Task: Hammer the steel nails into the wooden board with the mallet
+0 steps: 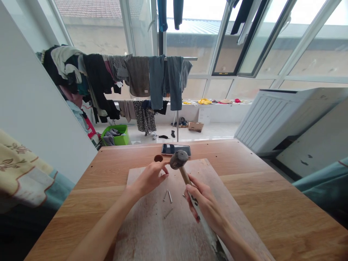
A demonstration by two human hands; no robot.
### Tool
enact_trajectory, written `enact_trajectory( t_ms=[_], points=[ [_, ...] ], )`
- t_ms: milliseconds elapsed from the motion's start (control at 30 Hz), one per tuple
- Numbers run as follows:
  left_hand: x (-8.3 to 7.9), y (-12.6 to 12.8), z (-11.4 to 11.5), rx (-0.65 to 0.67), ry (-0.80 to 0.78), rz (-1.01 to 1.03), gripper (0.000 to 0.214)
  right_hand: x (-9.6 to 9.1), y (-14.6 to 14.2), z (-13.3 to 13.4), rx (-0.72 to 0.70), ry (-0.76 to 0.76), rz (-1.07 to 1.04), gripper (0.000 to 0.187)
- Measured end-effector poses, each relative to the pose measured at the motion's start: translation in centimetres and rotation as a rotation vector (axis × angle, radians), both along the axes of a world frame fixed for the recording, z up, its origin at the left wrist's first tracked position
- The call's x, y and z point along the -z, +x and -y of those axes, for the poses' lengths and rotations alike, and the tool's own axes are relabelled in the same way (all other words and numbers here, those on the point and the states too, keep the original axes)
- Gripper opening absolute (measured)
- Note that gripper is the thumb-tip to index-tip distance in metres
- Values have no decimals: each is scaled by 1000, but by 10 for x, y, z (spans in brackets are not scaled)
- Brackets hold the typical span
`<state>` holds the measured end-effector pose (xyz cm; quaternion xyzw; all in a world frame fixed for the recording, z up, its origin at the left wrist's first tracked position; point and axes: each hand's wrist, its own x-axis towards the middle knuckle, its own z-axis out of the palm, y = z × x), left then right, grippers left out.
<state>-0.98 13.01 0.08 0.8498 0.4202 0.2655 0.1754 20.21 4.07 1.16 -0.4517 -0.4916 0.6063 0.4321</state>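
Observation:
My right hand (201, 198) is wrapped round the handle of a hammer (179, 160), whose blunt dark head is raised towards the far part of a worn wooden board (144, 224). Just left of the head, my left hand (152, 177) hovers low over the board with thumb and fingers drawn together. Whatever its fingertips pinch is too small to make out. Between my forearms lie loose nails: one nail (170, 196) beside a second nail (165, 195), and another nail (168, 213) nearer me. A further small metal piece (183, 195) shows partly beside my right fingers.
Beneath the board is a wooden table (272, 192). Beyond the board lie a phone (176, 149) and a round hole or dark brown disc (158, 158). A clothes rack with hanging trousers (174, 83), a green basket (123, 139) and a white ribbed appliance (258, 116) stand past the table.

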Motion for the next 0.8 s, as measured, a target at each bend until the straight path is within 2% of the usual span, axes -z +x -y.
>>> enact_trajectory(
  t_ms=[200,433,600,733,800],
  points=[
    [-1,0,1,-31,-28,21,66,3,3,3,-80,25,67,43],
    [2,-1,-1,-5,11,56,49,5,1,6,-127,46,196,42],
    [0,-1,0,-11,4,27,37,8,0,6,-120,60,191,41],
    [-2,-3,-1,10,-9,-3,46,7,-1,6,-108,46,192,44],
    [-8,-6,-1,43,48,-4,57,5,-1,6,-99,29,173,45]
  ],
)
